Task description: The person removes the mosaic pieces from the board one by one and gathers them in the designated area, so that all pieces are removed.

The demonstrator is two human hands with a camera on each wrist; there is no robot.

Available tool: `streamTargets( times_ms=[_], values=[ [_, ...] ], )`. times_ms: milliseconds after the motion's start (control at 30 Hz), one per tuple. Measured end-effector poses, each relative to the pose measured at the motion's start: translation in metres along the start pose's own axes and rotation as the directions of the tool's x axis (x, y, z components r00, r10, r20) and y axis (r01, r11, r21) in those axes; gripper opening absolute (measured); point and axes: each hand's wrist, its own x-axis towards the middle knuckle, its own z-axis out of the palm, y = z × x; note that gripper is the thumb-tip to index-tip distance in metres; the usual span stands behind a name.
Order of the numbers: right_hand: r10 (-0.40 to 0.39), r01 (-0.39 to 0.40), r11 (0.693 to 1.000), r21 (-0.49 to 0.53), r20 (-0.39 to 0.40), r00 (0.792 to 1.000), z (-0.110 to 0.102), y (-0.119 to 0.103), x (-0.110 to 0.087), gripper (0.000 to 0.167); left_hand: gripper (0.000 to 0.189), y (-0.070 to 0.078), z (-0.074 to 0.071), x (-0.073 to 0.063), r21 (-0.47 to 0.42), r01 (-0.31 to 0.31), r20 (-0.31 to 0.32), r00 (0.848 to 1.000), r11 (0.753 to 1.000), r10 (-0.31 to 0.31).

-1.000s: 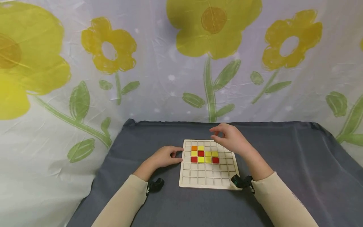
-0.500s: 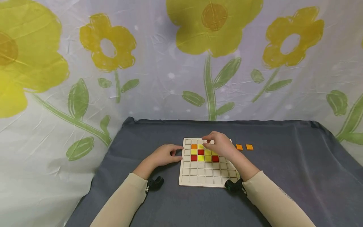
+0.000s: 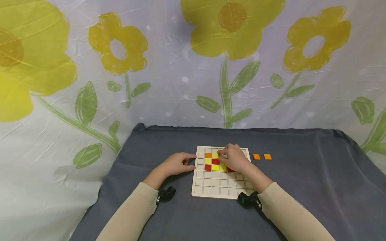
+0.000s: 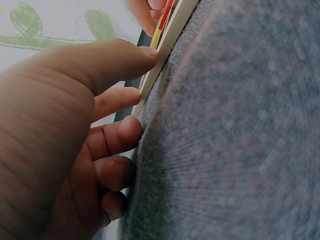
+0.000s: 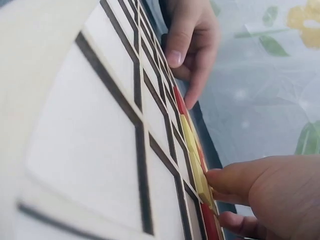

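A pale wooden grid board [image 3: 211,190] lies on the dark cloth. Orange, yellow and red square tiles fill part of its upper left, among them an orange tile [image 3: 208,155] and a red tile [image 3: 215,161]. My left hand [image 3: 176,164] rests thumb and index fingertip apart along the board's left edge; its other fingers curl loosely in the left wrist view. Over the tiles is my right hand [image 3: 235,159], thumb and fingertips down at the board beside a yellow tile [image 3: 215,155]. Whether anything is between those fingertips is hidden. In the right wrist view the thumb touches the yellow tiles [image 5: 197,180].
Two loose orange tiles [image 3: 261,156] lie on the dark cloth [image 3: 301,187] just right of the board. A flower-printed curtain [image 3: 169,83] hangs behind the table and at its sides. Each wrist carries a small black camera [image 3: 167,193].
My right hand has moved left and down from above the board's upper right to the tiles. The two orange tiles have come into view. The left hand stays at the board's edge.
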Motion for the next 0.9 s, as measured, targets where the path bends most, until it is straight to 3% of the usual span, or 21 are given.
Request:
streamTargets(
  times_ms=[433, 700, 900],
  values=[
    [0.026, -0.021, 0.995, 0.095, -0.045, 0.999, 0.0006, -0.0047, 0.0024, 0.03, 0.053, -0.0009, -0.0002, 0.0008, -0.004, 0.005, 0.008, 1.0, 1.0, -0.005],
    [0.115, -0.105, 0.977, 0.184, -0.045, 0.992, 0.0038, -0.0056, 0.0057, 0.028, 0.052, 0.0009, -0.0023, 0.0002, -0.017, -0.009, 0.006, 1.0, 1.0, 0.009],
    [0.136, -0.123, 0.975, 0.185, -0.06, 0.989, 0.006, -0.0045, 0.0057, 0.022, 0.052, 0.0013, -0.0023, -0.0002, -0.018, -0.009, 0.005, 1.0, 1.0, 0.009]
  ],
)
